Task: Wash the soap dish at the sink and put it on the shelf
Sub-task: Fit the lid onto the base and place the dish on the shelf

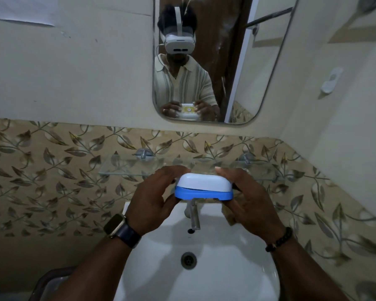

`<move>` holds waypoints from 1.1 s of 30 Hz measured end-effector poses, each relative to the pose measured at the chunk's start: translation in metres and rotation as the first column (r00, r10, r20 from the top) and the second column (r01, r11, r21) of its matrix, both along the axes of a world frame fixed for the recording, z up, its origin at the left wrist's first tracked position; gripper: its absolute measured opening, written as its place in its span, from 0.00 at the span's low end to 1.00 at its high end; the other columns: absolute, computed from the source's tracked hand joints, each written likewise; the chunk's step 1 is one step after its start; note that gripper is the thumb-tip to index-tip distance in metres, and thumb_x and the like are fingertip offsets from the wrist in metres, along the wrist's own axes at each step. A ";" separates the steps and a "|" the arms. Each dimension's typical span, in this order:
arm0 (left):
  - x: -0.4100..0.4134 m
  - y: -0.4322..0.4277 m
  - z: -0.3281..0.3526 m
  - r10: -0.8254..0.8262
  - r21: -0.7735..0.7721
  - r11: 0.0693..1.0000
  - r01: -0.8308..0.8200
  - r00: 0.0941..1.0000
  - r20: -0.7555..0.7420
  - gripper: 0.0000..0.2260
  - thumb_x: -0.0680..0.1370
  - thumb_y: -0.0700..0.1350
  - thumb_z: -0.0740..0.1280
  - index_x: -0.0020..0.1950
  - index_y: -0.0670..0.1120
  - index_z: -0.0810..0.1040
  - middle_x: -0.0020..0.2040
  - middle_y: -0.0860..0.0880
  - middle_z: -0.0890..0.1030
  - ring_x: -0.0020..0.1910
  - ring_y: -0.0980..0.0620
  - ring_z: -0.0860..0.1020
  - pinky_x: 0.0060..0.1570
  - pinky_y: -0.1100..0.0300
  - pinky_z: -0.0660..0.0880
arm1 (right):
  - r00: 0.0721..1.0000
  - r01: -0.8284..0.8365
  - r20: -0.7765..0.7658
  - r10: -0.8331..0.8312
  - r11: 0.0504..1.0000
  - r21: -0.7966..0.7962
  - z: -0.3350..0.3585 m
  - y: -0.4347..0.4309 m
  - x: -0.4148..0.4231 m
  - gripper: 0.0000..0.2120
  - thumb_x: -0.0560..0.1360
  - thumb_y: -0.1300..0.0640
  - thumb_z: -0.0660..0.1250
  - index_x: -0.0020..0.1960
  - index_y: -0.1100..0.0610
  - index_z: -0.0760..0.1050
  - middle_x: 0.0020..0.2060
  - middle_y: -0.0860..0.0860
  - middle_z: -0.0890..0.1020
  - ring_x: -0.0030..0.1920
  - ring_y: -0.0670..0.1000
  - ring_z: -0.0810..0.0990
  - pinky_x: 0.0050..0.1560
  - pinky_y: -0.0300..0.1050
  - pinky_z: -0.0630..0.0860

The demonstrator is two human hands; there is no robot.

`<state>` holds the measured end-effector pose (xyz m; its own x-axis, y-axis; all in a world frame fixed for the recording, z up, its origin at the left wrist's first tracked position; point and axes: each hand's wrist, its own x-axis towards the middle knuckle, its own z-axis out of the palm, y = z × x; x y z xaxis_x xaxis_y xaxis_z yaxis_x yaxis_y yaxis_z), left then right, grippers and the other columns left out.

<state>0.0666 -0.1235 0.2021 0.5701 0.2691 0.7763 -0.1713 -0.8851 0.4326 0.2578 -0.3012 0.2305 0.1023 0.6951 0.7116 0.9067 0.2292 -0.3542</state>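
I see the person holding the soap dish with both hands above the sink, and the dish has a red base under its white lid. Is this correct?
Not quite. In the head view the soap dish has a blue base, not red, under its white lid. The rest holds: the left hand and the right hand hold it from either side above the sink.

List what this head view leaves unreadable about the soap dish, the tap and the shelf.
- Soap dish: its underside and ends, covered by the left hand and right hand.
- Tap: its top, hidden behind the dish; running or not, unclear.
- Glass shelf: its middle, blocked by dish and hands.
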 end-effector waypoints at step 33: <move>0.083 0.062 -0.017 0.170 0.140 0.980 -0.143 0.964 -0.205 0.27 0.78 0.56 0.69 0.73 0.46 0.73 0.74 0.46 0.73 0.69 0.46 0.75 0.62 0.49 0.78 | 0.994 0.112 0.015 -0.111 0.991 -0.071 -0.028 0.086 0.077 0.23 0.75 0.56 0.73 0.67 0.56 0.72 0.69 0.53 0.73 0.71 0.49 0.70 0.70 0.40 0.69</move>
<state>0.1501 -0.0620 0.1849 0.6853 0.2785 0.6729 0.0585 -0.9421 0.3303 0.3349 -0.2147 0.2029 0.1750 0.7291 0.6616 0.9290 0.1003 -0.3563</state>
